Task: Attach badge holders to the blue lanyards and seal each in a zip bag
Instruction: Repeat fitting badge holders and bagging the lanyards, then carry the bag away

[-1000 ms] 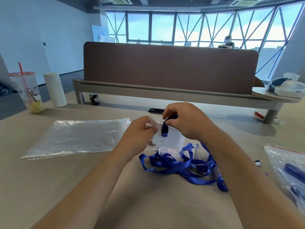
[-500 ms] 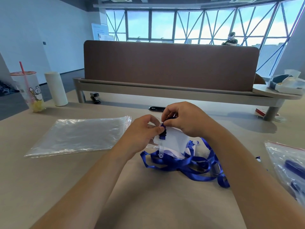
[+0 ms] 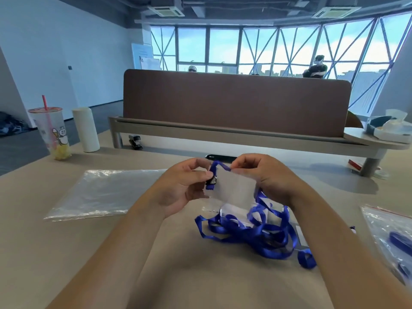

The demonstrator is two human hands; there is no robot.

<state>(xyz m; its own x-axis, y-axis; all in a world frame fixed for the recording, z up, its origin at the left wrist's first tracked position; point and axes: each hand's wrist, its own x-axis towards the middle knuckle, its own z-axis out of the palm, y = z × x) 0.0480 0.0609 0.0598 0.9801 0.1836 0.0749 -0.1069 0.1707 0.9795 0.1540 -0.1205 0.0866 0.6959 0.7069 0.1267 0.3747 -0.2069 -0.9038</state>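
A clear badge holder (image 3: 235,190) is held up above the table between both hands. My left hand (image 3: 182,186) pinches its left edge at the black clip (image 3: 211,181) of a blue lanyard. My right hand (image 3: 265,177) grips the holder's top right corner and the strap. Below them a tangle of blue lanyards (image 3: 256,233) lies on the table over more clear holders (image 3: 231,208). A stack of flat zip bags (image 3: 104,192) lies to the left. A filled zip bag (image 3: 392,239) with a blue lanyard inside sits at the right edge.
A drink cup with a red straw (image 3: 52,134) and a white roll (image 3: 85,130) stand at the far left. A stapler (image 3: 135,141) and a black pen-like object (image 3: 220,157) lie near the brown divider (image 3: 234,101). People stand behind it by the windows.
Both hands lifted the badge holder and clip up off the lanyard pile and turned the holder sideways; a lanyard strap now trails down from it. The camera tilted slightly.
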